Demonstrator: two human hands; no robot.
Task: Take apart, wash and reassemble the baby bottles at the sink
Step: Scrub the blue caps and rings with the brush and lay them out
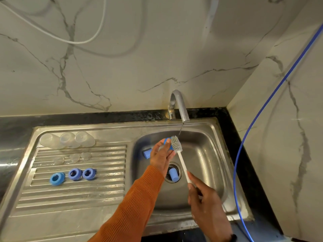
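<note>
Over the sink basin (206, 154), my left hand (161, 157) holds a blue bottle cap (168, 142) under the tap (180, 105); a thin stream of water runs. My right hand (206, 203) grips the white handle of a grey silicone bottle brush (176, 144), whose head touches the cap. Two more blue caps lie in the basin: one (147, 153) by the left wall, one (173, 174) on the drain. On the drainboard (108, 189) stand three clear bottles (67, 140), three clear teats (74, 157) and three blue collar rings (75, 174).
A blue hose (244, 140) hangs down the right wall and past the sink's right edge. A black stone counter (14, 130) borders the steel sink unit. White cable loops across the marble back wall (83, 41).
</note>
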